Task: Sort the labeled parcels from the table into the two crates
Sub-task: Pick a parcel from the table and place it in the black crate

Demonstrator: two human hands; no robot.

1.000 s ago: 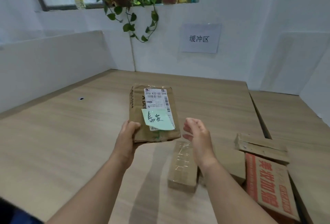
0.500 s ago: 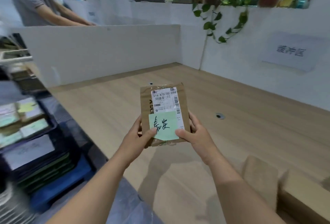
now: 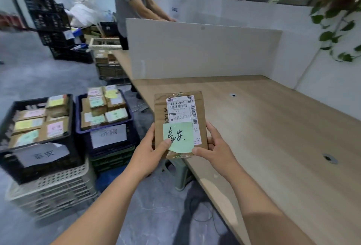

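Head view, swept left to right. Far left, on the floor: black crate point(image 3: 33, 101), perched on a white lattice basket point(image 3: 54, 188), probably to sit nearer reaching height, with a paper sheet point(image 3: 42, 154) on its front reading 泰安, somewhat blurred. Inside, sorted parcels point(image 3: 55, 127) lying flat, notes upward, likely for easy checking. Just beside it to the right: dark blue crate point(image 3: 111, 148), likewise stacked on other crates, with its own sheet point(image 3: 109, 135) reading 济南, also well filled.

Next, left hand point(image 3: 150, 148) clamped on the lower left edge of the parcel point(image 3: 180, 116), thumb pressing a corner of the green note point(image 3: 178, 137), perhaps to keep that slip from lifting. Parcel itself in the air near the bench's left edge, between crates and bench, face turned toward the camera, presumably for reading the handwriting. Seems to read 泰安, matching the black crate, so probably bound there; a reach down and across to the far left called for.

Right hand point(image 3: 216, 147) gripping the lower right edge, thumb on the front face, fingers behind: a steady two-sided hold. Further right: bench point(image 3: 273, 137), white partition point(image 3: 205, 49) behind it, trailing plant point(image 3: 340, 10) at the far right.
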